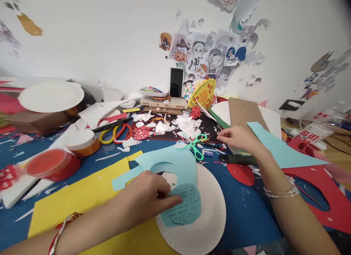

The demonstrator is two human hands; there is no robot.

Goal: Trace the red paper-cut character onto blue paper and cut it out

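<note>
My left hand (pixel 156 193) pinches a rounded light-blue paper piece (pixel 189 205) bearing a drawn double-happiness character. That piece lies over a white paper plate (pixel 211 211). Behind it rests a larger light-blue sheet (pixel 183 160) with a curved opening. Green scissors (pixel 196 147) lie at the sheet's far edge. Over the right side of the desk, my right hand (pixel 237 138) hovers with loosely curled fingers and nothing visible in them. Just below its fingertips are a dark pen-like tool (pixel 212 145) and a small blue-and-white eraser (pixel 207 153).
Yellow card (pixel 82 200) covers the front left. Red-orange tubs (pixel 53 165) stand at left, near yellow-and-red-handled scissors (pixel 116 133). White paper scraps (pixel 188 125) litter the back. A phone (pixel 176 83) leans against the wall. Red cut paper (pixel 320 196) lies beneath my right arm.
</note>
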